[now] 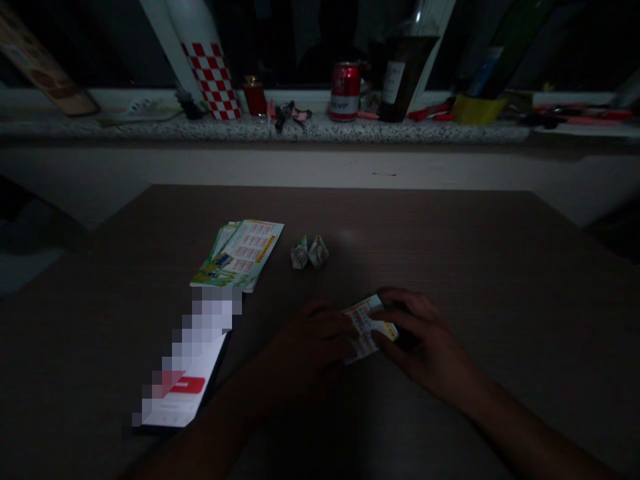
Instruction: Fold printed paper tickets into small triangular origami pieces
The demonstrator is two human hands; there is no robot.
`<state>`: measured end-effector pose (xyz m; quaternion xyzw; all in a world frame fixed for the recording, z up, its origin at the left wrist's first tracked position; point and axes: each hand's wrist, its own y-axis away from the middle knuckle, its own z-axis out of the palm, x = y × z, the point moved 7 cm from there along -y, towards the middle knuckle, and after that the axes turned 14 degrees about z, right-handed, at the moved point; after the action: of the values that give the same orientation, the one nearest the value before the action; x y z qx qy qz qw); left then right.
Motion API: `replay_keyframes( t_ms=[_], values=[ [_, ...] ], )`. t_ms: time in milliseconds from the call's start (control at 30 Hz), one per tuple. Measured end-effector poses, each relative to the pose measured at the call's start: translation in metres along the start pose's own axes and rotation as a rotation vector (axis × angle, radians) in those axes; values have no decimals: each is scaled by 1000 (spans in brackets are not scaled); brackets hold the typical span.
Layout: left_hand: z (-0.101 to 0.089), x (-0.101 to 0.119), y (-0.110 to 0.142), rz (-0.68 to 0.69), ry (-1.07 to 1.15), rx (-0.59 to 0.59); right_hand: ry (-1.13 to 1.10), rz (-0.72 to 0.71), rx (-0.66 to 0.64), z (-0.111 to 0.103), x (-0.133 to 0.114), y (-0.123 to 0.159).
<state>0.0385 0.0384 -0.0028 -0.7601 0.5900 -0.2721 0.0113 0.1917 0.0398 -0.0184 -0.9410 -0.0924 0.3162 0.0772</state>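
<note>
A small printed sheet of paper (366, 325) with red and yellow print lies low over the table between my hands. My left hand (320, 337) has its fingers closed over the sheet's left part, covering it. At the right end, my right hand (425, 340) grips the sheet between thumb and fingers. Two small folded paper pieces (309, 253) stand side by side just beyond my hands. Up and to the left lies a stack of similar printed sheets (243, 253), slightly fanned. Dim light hides the undersides of my fingers.
A lit phone (180, 400) lies left of my left forearm, touching or very near the stack. Behind the brown table (425, 227), a stone sill (310, 133) carries a red can (345, 93), a checkered bottle (215, 80), a dark bottle (397, 80) and small clutter.
</note>
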Motion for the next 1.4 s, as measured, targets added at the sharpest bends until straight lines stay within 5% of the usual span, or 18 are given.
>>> replay_keyframes(
  t_ms=[1400],
  values=[
    [-8,-12,-3,-170,35,-85,52,9,-106,9,-11,2]
  ],
)
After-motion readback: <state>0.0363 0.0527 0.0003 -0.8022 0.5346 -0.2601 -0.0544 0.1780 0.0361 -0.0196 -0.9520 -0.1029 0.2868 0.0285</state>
